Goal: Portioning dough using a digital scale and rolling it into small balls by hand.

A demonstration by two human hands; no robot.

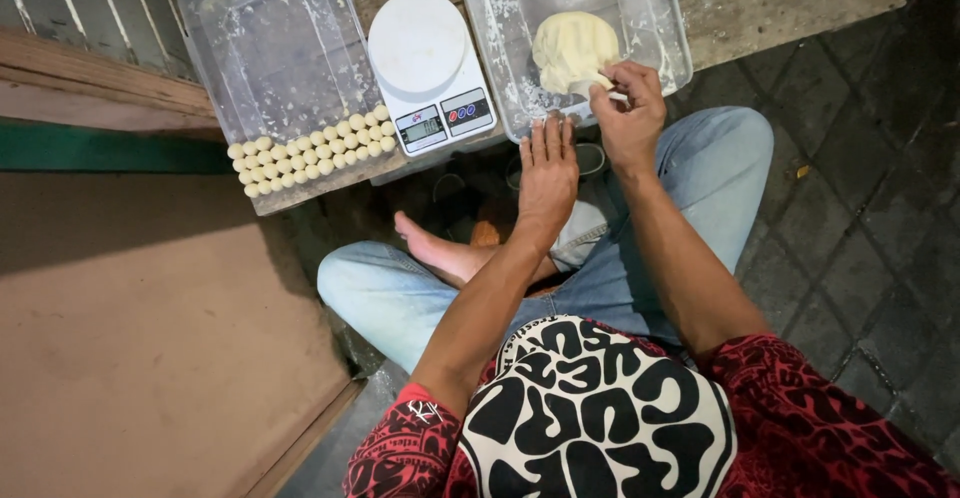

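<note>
The right hand (628,118) is pinching a small bit off the near edge of the pale dough lump (573,50), which is sitting in the clear plastic tub (655,28) on the right (its floor dusted with crumbs), while the left hand (547,173) is hovering flat just beside it, fingers pressed together, apparently touching nothing. Left of that tub, a white digital scale (425,63) is standing, and beyond it another clear tub (270,48) is holding rows of small dough balls (312,154) along its near wall.

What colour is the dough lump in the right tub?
Pale creamy yellow, seen in the head view: the dough lump in the clear tub.
</note>
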